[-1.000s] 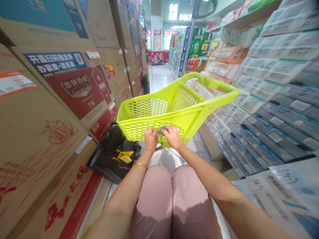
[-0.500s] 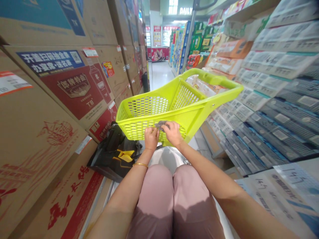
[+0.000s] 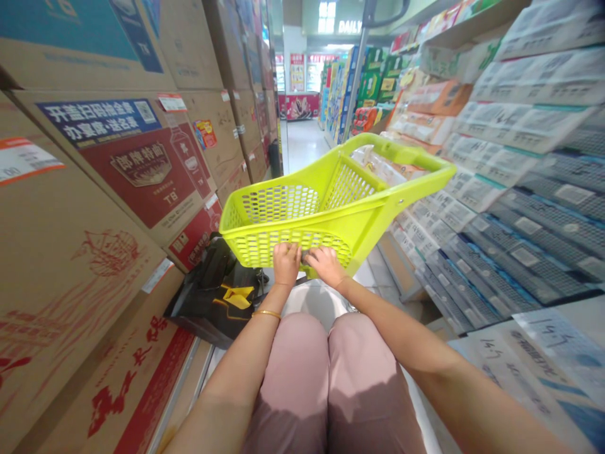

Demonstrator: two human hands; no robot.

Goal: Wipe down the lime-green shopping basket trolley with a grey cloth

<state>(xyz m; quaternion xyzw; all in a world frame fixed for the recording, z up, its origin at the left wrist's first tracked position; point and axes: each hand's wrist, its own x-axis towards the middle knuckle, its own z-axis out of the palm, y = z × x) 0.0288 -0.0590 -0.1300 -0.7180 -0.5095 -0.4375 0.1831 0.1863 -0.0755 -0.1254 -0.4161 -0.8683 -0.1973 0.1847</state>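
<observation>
A lime-green plastic shopping basket (image 3: 363,217) with slotted walls and a long handle frame stands tilted before my knees. Against its near side wall, my left hand (image 3: 286,263) is closed, fingers curled at the slots. My right hand (image 3: 325,263) is right beside it, its bent fingers pressing a crumpled grey cloth (image 3: 305,257) to the same wall. Most of the cloth is hidden under those fingers. Both fingertips nearly meet.
Stacked cardboard cartons (image 3: 142,164) rise close on the left, with a black bin-like container (image 3: 208,309) showing yellow at their foot. Packaged paper goods (image 3: 515,139) fill the right side. Ahead, an aisle floor (image 3: 302,142) runs back between displays.
My right hand has moved slightly down along the basket wall, and the grey cloth is now mostly covered by its fingers. My left hand has stayed in nearly the same spot.
</observation>
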